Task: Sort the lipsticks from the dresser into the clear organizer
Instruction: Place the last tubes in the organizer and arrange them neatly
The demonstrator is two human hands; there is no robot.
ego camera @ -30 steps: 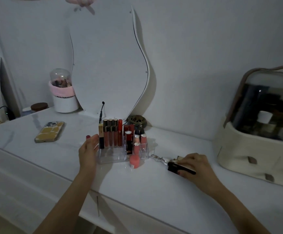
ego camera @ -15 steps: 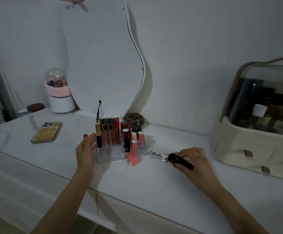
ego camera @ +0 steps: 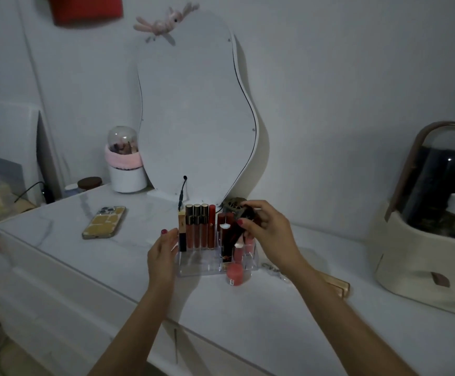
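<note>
Your right hand (ego camera: 268, 234) has lifted the dark lipstick (ego camera: 233, 236) off the counter (ego camera: 248, 316), fingers pinching it above the clear organizer (ego camera: 207, 263); your left hand (ego camera: 163, 251), fingers straight, steadies its side.

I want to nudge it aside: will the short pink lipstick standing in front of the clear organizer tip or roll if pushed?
The pink lipstick stands upright on its own on the dresser top, just in front of the clear organizer. It looks short and squat, so a low push would probably slide it. Its round body suggests it would roll if knocked over.

Phone (ego camera: 104, 222) lies left of wavy mirror (ego camera: 193, 118); cream cosmetics case (ego camera: 421, 240) far right.
</note>
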